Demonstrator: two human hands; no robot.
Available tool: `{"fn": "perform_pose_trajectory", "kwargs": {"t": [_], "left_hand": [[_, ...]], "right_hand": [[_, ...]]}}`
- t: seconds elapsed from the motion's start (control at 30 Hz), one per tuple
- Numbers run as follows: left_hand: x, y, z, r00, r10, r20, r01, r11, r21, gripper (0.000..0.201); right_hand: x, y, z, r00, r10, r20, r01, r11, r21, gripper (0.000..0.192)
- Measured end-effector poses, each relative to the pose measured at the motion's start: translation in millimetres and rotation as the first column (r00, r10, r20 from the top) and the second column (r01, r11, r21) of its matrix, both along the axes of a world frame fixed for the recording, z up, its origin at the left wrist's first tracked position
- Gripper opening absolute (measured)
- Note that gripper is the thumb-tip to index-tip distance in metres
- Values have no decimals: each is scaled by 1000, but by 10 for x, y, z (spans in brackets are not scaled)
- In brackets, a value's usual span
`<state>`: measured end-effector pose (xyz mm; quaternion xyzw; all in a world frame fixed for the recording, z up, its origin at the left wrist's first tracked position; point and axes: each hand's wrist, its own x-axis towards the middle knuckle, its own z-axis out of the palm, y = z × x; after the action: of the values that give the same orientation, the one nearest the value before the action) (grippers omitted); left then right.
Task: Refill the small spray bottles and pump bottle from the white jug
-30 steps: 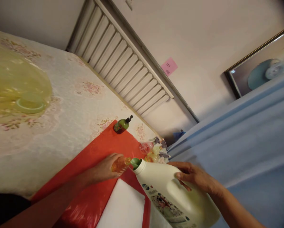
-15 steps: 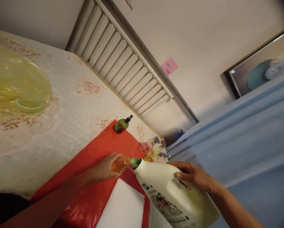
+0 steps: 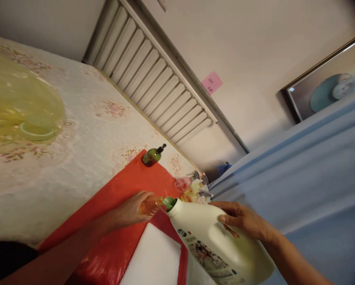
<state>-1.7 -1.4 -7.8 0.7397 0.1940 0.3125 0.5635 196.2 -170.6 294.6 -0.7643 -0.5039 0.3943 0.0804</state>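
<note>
My left hand point(image 3: 136, 208) is closed round a small clear plastic bottle point(image 3: 152, 206) that looks orange. My right hand point(image 3: 239, 219) grips the handle of a large cream-coloured jug point(image 3: 199, 221) with a picture label, tilted onto its side. The jug's green spout point(image 3: 169, 203) meets the neck of the small bottle, mouth to mouth. Whether liquid is running between them I cannot make out. Beneath both hands lies a red plastic sheet point(image 3: 121, 198), with a white block-like item point(image 3: 155, 257) on it.
A green pump bottle point(image 3: 151, 157) stands at the sheet's far corner. Several spray bottles point(image 3: 192, 190) cluster behind the jug. On the left, a yellow translucent basin point(image 3: 23, 99) rests on the floral tablecloth point(image 3: 85, 158). A radiator point(image 3: 153, 71) and blue curtain point(image 3: 299, 174) border the table.
</note>
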Motion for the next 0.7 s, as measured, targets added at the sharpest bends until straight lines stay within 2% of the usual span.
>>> {"fn": "perform_pose_trajectory", "kwargs": {"t": [0.3, 0.53, 0.7], "left_hand": [[-40, -38, 117, 1000, 5, -8, -5, 1000, -29, 65], [-17, -30, 51, 1000, 22, 3, -22, 1000, -7, 60], [-40, -38, 130, 1000, 14, -24, -15, 1000, -4, 63]], "right_hand": [[21, -11, -9, 1000, 2, -3, -2, 1000, 5, 56], [28, -5, -10, 1000, -11, 9, 11, 1000, 3, 56], [10, 11, 5, 1000, -1, 17, 1, 1000, -4, 55]]}}
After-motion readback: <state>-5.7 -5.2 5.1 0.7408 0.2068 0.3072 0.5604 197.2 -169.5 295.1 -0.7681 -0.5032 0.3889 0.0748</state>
